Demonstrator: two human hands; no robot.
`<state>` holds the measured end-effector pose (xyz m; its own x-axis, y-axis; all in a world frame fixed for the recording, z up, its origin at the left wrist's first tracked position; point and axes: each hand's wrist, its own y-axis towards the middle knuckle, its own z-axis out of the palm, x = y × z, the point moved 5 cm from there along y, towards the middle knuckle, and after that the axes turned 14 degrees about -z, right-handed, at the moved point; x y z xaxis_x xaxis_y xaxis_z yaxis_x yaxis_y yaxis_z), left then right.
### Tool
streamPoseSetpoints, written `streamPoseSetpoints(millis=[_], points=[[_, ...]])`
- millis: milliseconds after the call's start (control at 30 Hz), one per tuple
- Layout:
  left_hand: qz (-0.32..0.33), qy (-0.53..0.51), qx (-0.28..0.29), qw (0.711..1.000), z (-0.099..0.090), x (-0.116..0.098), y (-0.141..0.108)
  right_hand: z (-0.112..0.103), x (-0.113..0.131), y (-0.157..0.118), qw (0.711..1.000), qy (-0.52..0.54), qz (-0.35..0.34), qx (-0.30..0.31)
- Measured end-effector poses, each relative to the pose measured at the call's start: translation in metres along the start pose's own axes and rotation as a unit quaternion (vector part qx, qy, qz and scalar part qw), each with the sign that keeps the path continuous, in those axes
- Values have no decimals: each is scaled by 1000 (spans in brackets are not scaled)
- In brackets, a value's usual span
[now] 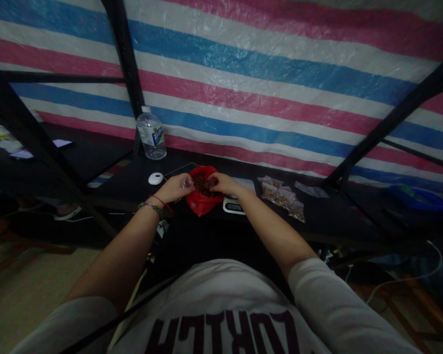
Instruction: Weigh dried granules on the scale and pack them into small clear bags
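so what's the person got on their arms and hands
Both forearms are bare, with pale grey sleeves pushed up near the elbows. The left wrist wears a thin red string and a beaded bracelet of greenish beads. The right hand and left hand are ungloved, with no rings visible.

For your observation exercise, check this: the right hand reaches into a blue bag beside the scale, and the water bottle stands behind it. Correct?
Not quite. In the head view the bag is red; the right hand, scale and water bottle are as stated.
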<state>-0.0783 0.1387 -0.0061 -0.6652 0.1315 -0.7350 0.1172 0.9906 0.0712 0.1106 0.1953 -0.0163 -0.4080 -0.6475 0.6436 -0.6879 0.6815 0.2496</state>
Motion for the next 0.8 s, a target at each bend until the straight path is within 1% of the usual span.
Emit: streamPoseSetpoints(millis=[67,100,133,267,400,500,600,700,800], points=[[-32,42,-77,996,-8,6,5,-2,4,5,996,-90,-1,-1],[-46,67,-98,992,-9,9,6,-1,6,8,993,-119,-5,0],[-57,91,-105,989,-9,11,8,0,9,12,990,-137,-11,3],[-88,154,-78,981,1,13,9,12,17,25,981,-187,-36,43],[-100,157,-66,980,7,8,7,21,25,34,971,-215,-70,74],[-102,136,-63,983,10,6,7,26,28,38,971,-206,-81,94],[-105,97,-60,988,13,8,9,29,25,40,978,-173,-65,101],[-111,67,-63,990,14,11,10,29,18,38,989,-124,-48,65],[-117,54,-79,988,12,13,12,26,9,35,996,-73,-38,26]])
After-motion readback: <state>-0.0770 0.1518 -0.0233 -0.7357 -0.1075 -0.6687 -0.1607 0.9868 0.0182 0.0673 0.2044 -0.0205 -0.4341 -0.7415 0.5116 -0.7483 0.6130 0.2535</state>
